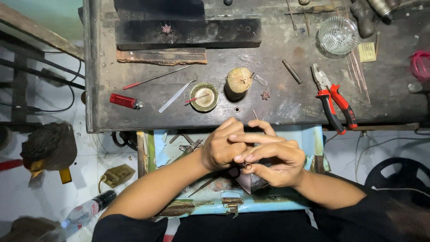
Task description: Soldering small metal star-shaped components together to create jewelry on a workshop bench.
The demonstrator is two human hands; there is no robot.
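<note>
Head camera looked straight down at a big dark workbench [277, 107], scratched and dusty, with a pale blue drawer [215, 204] pulled out below its near edge. Over that drawer the two hands met. The left hand [221, 148] was curled tight, and the right hand [273, 163] lay across it with its fingers bent close together. Both seemed to pinch one very small metal piece [247, 166] near the fingertips, though I could not tell just what it was or how firmly it was held. Far and right on the bench lay red-handled pliers [333, 101], and past them a clear glass bowl [338, 35]. In the middle stood a short wooden stump [238, 80], with a small round dish [205, 97] to its left. A red lighter [125, 101] lay at the left. A tiny flower-shaped ornament [265, 95] sat just right of the stump. I think the small piece could have slipped from the fingers, because it was so little and so much of it was hidden in the grip. It would likely have dropped into the messy drawer, where scraps lay all about, and been hard to find. A wide elbow move might also have bumped the pliers, which hung partly over the bench's near edge.
</note>
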